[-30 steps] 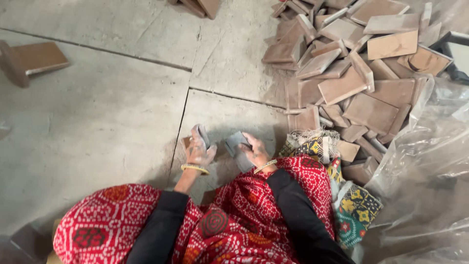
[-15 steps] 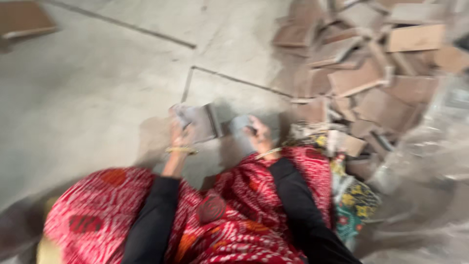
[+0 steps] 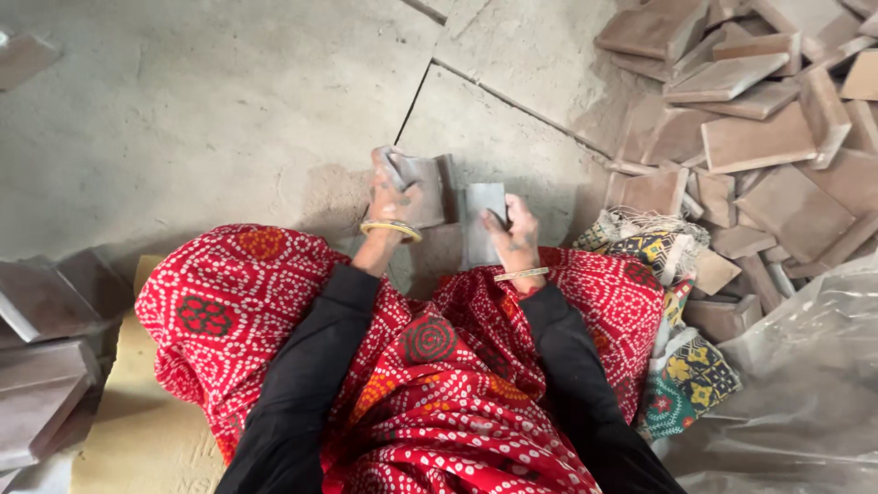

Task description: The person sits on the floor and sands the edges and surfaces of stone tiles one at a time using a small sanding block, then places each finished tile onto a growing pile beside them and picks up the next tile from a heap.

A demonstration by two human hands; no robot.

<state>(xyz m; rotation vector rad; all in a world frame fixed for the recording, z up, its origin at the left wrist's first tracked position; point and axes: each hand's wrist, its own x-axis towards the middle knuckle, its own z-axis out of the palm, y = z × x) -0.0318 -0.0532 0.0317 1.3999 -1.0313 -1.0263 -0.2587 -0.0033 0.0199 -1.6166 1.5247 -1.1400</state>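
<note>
A person sits on the concrete floor, seen from above, with red patterned cloth across the lap and black sleeves reaching forward. Both hands work just past the knees, close together.

The left hand, with a yellow bangle at the wrist, grips a brown tile that stands tilted on the floor, its flat face turned toward the person. A bit of grey paper or cloth pokes up above the fingers; what it is cannot be told.

The right hand clasps a grey pad, thumb over its face. The pad's long axis runs away from the body, and it sits just beside the tile's right edge, nearly touching it.

So the tile lies straight ahead of the left hand and a little left of the right hand; the left is nearer.

A loose heap of similar tiles lies to the right, well apart from the hands. Clear plastic sheeting and a patterned bag sit by the right knee. More stacked tiles rest at the left.
</note>
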